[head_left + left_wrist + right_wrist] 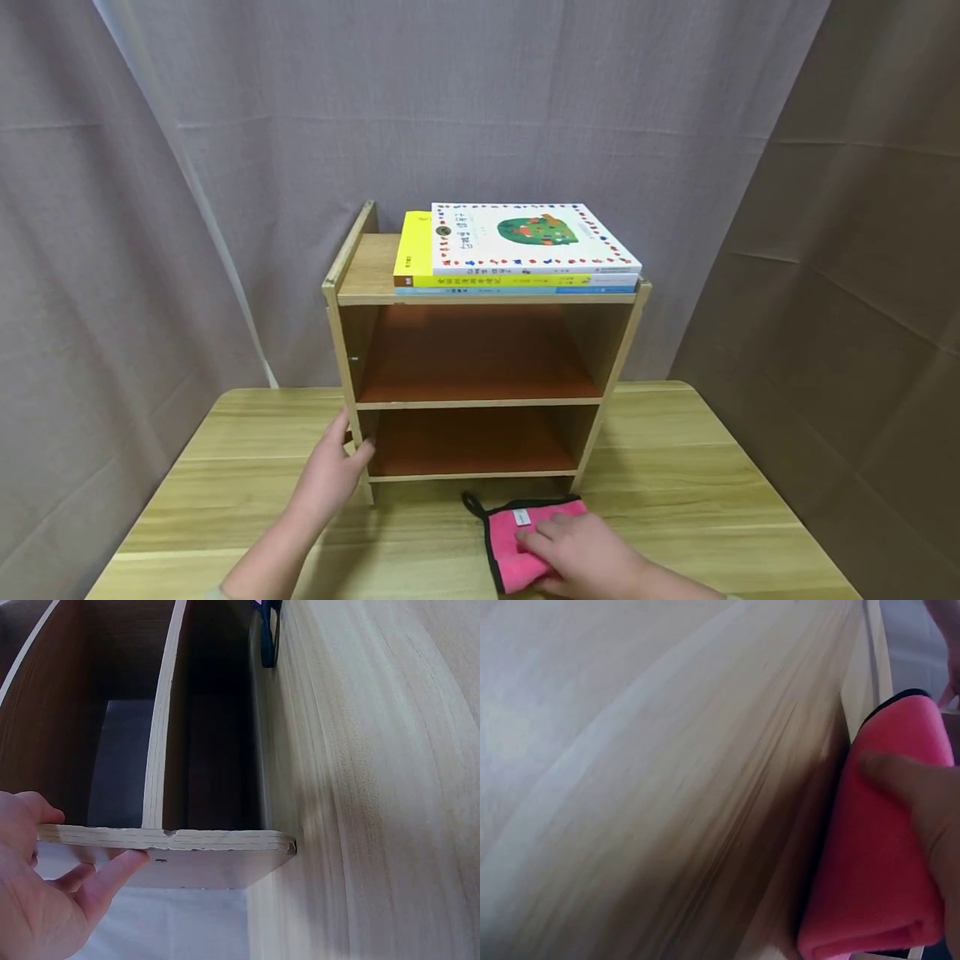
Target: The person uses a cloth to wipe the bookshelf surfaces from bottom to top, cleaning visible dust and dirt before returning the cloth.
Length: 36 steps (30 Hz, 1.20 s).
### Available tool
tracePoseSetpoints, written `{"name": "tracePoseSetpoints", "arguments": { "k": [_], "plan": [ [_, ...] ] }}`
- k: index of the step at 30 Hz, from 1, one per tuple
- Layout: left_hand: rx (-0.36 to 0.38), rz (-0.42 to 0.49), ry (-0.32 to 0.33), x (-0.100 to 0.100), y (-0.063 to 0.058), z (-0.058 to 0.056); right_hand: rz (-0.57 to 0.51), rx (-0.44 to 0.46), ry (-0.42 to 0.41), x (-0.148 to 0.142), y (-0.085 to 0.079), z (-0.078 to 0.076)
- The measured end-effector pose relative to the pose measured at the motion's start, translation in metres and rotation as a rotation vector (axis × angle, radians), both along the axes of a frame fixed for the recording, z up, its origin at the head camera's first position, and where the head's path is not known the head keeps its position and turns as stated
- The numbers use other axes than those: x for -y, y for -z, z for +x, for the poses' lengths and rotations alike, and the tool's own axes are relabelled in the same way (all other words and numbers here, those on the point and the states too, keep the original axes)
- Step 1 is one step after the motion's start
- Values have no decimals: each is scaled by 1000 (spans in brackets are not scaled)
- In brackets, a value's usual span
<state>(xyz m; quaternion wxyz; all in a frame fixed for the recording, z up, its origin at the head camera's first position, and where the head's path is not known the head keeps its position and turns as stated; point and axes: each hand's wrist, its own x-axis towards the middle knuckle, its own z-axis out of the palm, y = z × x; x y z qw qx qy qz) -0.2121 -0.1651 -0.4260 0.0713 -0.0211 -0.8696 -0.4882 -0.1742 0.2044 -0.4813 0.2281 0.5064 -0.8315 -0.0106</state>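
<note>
A small wooden shelf unit [480,405] stands on the table. My left hand [330,471] grips its left side panel [210,840] low down, with the thumb on the inner side and fingers along the outer face. In front of the unit, my right hand [588,550] holds a folded pink cloth [510,546] with black edging, a hanging loop and a small white label. The right wrist view has the thumb lying across the folded cloth [877,855] just above the wood. The fingers beneath the cloth are hidden there.
Several books [525,242] lie stacked on the unit's top board, a white picture book uppermost and a yellow one below. The wood-grain table [697,483] extends to both sides. Grey curtains [480,108] hang behind, and a brownish one [847,275] is at the right.
</note>
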Motion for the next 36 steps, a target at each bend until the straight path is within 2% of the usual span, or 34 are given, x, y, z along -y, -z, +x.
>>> {"name": "tracePoseSetpoints", "arguments": {
  "k": [7, 13, 25, 30, 36],
  "plan": [
    [20, -3, -3, 0, -1, 0, 102, 113, 113, 1, -2, 5],
    [25, -6, 1, 1, -2, 0, 188, 100, 153, 0, 0, 7],
    [33, -2, 0, 0, -2, 1, 196, 295, 189, -3, 2, 10],
    [30, 0, 1, 0, -2, 1, 194, 313, 169, -2, 0, 9],
    [29, 5, 1, 0, -2, 1, 190, 281, 133, -2, -3, 9]
  ]
}}
